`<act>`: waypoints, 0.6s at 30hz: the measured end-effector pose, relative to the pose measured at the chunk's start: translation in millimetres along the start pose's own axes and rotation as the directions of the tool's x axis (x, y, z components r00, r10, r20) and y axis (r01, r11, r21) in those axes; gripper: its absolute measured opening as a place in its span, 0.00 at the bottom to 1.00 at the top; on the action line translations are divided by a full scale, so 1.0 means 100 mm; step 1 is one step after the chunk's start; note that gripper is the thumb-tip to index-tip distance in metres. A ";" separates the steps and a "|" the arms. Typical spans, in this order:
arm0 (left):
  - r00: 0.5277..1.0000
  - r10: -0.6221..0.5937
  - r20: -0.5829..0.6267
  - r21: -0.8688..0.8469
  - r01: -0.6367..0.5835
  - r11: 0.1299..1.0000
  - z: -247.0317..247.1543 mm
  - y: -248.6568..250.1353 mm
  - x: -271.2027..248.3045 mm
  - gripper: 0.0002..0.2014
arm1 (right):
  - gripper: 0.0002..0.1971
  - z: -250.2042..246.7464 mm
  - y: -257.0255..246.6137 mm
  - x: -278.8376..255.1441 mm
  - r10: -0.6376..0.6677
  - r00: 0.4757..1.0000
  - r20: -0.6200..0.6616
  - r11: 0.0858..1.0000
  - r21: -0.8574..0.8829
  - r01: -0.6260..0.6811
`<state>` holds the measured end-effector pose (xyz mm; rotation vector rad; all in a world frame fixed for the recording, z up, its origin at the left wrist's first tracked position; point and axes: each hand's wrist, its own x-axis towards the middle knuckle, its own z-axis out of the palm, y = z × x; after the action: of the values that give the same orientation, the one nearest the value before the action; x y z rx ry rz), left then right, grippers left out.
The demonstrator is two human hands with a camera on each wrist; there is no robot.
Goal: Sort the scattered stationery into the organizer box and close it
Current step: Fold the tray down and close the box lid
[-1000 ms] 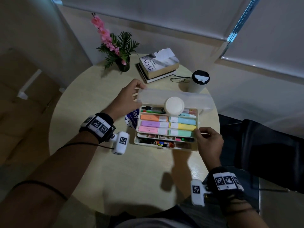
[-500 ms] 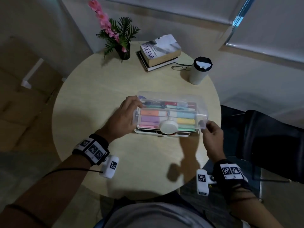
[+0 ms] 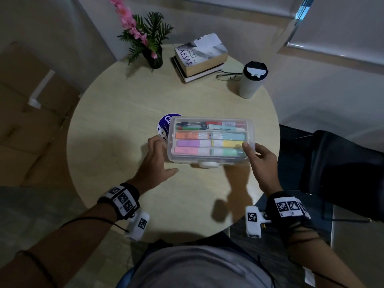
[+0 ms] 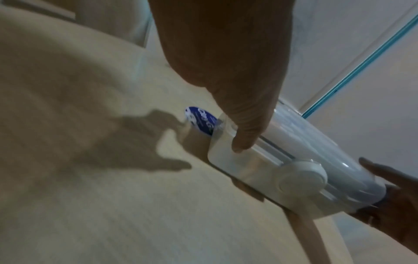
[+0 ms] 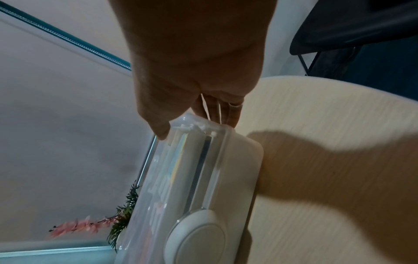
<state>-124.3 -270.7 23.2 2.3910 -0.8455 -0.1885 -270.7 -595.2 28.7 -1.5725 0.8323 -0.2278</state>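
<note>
Head: organizer box (image 3: 211, 140) mid-counter (image 3: 124, 113), lid now down over highlighters; a second ago it stood open. Sorting looks done, latch (image 3: 208, 164) unconfirmed.
Left wrist: left hand (image 4: 226, 75), fingers straight, touching box's left end.
Right wrist: right hand (image 5: 194, 71) pinching box's right end.

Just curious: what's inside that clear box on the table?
Through the box's clear lid: pastel highlighters in rows, pens behind them. Anything beneath them is hidden.
</note>
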 end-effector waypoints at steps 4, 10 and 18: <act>0.862 -0.478 0.168 -0.380 0.504 0.776 0.27 0.29 -0.03 0.38 | 0.24 0.00 0.01 -0.03 0.000 0.999 0.032 0.999 0.041 -0.001; 0.658 -0.414 0.628 -0.606 0.748 0.271 0.55 0.78 0.07 0.20 | 0.28 0.01 0.06 -0.01 0.022 0.999 0.026 0.999 0.028 -0.023; 0.628 -0.417 0.657 -0.728 0.672 -0.136 0.86 0.91 0.05 0.13 | 0.20 0.04 0.03 -0.06 -0.001 1.000 0.011 0.998 0.070 0.000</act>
<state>-195.6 -371.8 5.3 1.1726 0.4127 -1.0280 -274.2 -588.1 26.8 -1.5069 0.8071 -0.2459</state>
